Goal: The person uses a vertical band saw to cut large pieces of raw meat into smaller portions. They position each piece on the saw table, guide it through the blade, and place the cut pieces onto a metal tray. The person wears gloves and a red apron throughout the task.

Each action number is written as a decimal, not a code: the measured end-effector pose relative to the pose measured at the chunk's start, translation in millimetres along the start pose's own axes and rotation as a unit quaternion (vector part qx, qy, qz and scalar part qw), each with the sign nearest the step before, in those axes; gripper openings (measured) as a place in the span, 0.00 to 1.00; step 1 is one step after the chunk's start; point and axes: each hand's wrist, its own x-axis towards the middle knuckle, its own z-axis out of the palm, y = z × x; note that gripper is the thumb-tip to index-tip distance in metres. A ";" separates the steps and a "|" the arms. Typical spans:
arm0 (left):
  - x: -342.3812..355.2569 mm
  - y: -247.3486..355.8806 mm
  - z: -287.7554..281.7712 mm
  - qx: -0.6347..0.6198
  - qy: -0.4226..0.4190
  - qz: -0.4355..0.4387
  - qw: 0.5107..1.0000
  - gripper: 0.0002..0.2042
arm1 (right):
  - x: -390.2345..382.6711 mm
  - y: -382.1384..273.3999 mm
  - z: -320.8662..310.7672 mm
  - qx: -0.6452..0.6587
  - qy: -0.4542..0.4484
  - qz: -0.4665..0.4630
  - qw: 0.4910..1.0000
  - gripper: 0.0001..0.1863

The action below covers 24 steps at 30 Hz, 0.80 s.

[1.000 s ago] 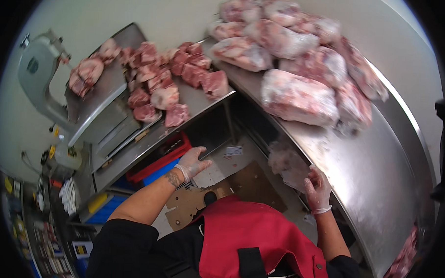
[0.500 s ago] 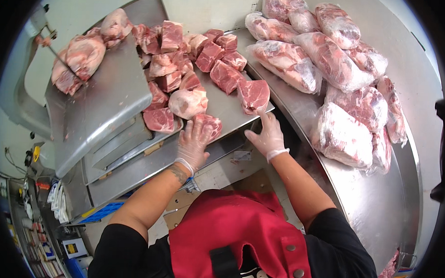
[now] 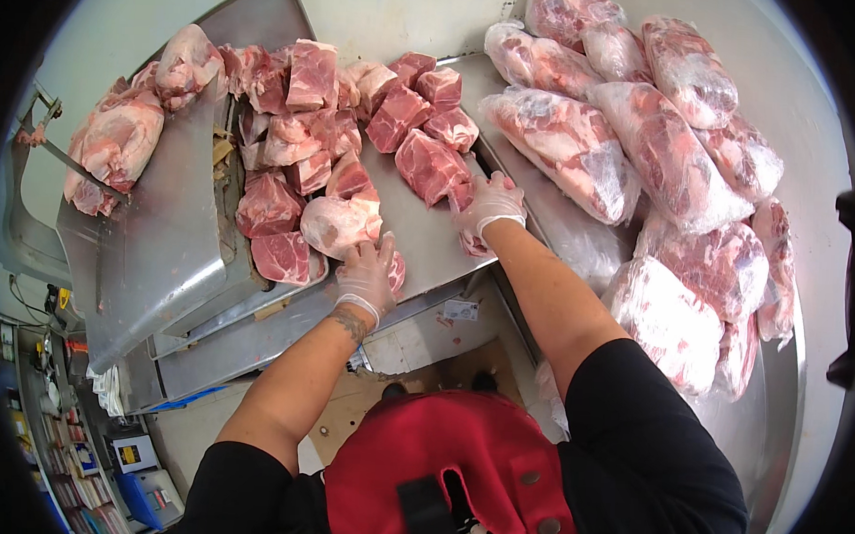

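My right hand [image 3: 493,205], in a clear glove, curls over the top of a chunk of raw meat [image 3: 470,241] at the right edge of the steel table. Much of that chunk is hidden beneath the hand. My left hand [image 3: 367,280], also gloved, lies with fingers stretched over another red chunk [image 3: 397,272] near the table's front edge. Its fingertips reach a pale, fat-covered piece [image 3: 338,226]. Several more cut chunks [image 3: 311,76] are heaped beyond and to the left. A marbled chunk [image 3: 429,165] sits just past my right hand.
On the left, large uncut pieces [image 3: 121,136] rest on a raised steel plate [image 3: 165,230] beside a thin saw blade [image 3: 78,168]. Several plastic-wrapped meat pieces [image 3: 564,145] fill the steel counter [image 3: 760,448] on the right. Shelves [image 3: 73,443] stand at the lower left.
My right hand has moved up and closed over the chunk at the table's right edge. My left hand stays over its chunk. The whole view has shifted slightly.
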 end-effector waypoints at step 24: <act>24.6 -46.0 59.9 -0.880 -0.256 -0.025 0.400 0.28 | -60.5 40.4 113.2 0.658 -0.039 0.021 0.751 0.54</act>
